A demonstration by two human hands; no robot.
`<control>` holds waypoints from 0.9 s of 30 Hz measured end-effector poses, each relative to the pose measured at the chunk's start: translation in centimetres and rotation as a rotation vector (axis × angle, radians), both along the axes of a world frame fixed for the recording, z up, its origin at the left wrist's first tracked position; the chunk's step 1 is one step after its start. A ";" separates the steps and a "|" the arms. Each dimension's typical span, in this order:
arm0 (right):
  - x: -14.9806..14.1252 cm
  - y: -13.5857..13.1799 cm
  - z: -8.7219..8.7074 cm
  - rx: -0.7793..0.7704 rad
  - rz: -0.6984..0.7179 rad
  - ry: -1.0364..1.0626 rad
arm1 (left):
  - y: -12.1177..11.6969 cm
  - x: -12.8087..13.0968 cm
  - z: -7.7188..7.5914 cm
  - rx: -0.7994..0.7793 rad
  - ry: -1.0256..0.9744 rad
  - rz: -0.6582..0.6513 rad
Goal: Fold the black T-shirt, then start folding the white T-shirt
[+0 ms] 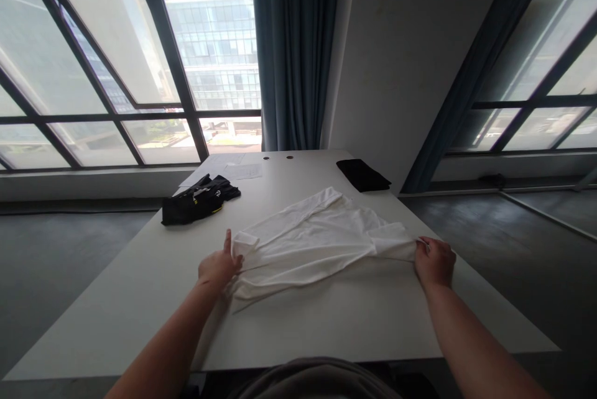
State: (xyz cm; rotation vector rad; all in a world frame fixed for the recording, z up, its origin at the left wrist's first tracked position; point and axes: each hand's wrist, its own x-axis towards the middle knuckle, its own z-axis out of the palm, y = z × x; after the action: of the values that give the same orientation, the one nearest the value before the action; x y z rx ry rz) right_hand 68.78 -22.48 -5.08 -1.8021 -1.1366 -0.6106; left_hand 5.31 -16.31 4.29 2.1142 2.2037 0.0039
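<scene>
The white shirt point(312, 240) lies stretched across the white table point(354, 330), creased through the middle, its near edge running between the person's hands. The right hand point(435, 262) pinches the shirt's right end between thumb and fingers, near the table's right edge. The left hand point(221, 266) touches the left end, index finger pointing up and away — whether thumb and hidden fingers close on the cloth, I cannot tell. Beyond the left hand sits a crumpled black garment point(198, 201) with yellow and white details, just beside some papers point(242, 171). A folded black cloth point(362, 175) rests far right — apart from the shirt.
</scene>
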 end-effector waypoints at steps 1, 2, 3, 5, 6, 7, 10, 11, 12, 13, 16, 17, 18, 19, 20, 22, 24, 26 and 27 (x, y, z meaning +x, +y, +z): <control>0.5 -0.1 -0.1 0.002 -0.024 0.020 | 0.6 0.1 0.1 -0.019 -0.015 -0.025; 1.0 -0.2 -0.1 -0.001 -0.043 0.034 | 1.2 0.2 0.2 -0.025 -0.029 -0.061; 1.5 -0.3 -0.2 -0.006 -0.058 0.039 | 1.9 0.1 0.2 -0.024 -0.045 -0.099; 2.5 -0.8 -0.3 -0.024 -0.068 0.028 | 3.1 -0.5 0.4 -0.004 -0.077 -0.139; 2.9 -1.1 -0.3 -0.030 -0.070 0.018 | 3.7 -1.0 0.7 0.008 -0.094 -0.125; 3.4 -1.4 -0.3 -0.035 -0.076 0.009 | 4.2 -1.7 1.0 0.022 -0.111 -0.101; 4.9 -2.3 -0.4 -0.062 -0.107 0.018 | 5.0 -5.0 2.3 0.036 -0.156 0.027; 5.3 -2.5 -0.4 -0.094 -0.124 0.049 | 4.9 -6.4 2.6 0.027 -0.164 0.072; 5.5 -2.6 -0.5 -0.145 -0.141 0.092 | 4.6 -7.8 2.8 0.013 -0.169 0.108; 5.6 -2.7 -0.5 -0.209 -0.148 0.135 | 4.1 -9.2 2.9 -0.007 -0.169 0.143; 4.7 -2.5 -0.6 -0.414 -0.072 0.165 | 1.7 -12.9 2.2 -0.093 -0.144 0.265; 4.0 -2.4 -0.6 -0.460 -0.017 0.127 | 0.8 -13.9 1.8 -0.122 -0.127 0.302; 3.2 -2.2 -0.6 -0.489 0.041 0.079 | -0.2 -14.8 1.4 -0.145 -0.103 0.336; 2.4 -1.9 -0.6 -0.506 0.091 0.035 | -1.1 -15.5 1.0 -0.152 -0.070 0.364; 1.6 -1.6 -0.5 -0.512 0.130 0.001 | -2.0 -16.0 0.6 -0.137 -0.034 0.384; 0.1 -1.0 -0.5 -0.499 0.186 -0.034 | -3.6 -16.6 0.1 -0.055 0.042 0.418; -1.2 -0.3 -0.5 -0.478 0.252 -0.038 | -4.6 -16.5 -0.3 0.070 0.108 0.415; -2.6 0.3 -0.6 -0.472 0.332 -0.045 | -4.8 -15.7 -0.7 0.171 0.149 0.326; -3.4 0.6 -0.8 -0.472 0.363 -0.057 | -4.6 -15.0 -1.0 0.206 0.152 0.244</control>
State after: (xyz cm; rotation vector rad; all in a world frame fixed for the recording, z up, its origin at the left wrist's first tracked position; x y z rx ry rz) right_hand 65.40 -21.85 -5.83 -1.8954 -1.7046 -0.1860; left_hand -9.74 -20.88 3.32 1.9834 2.6436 0.0939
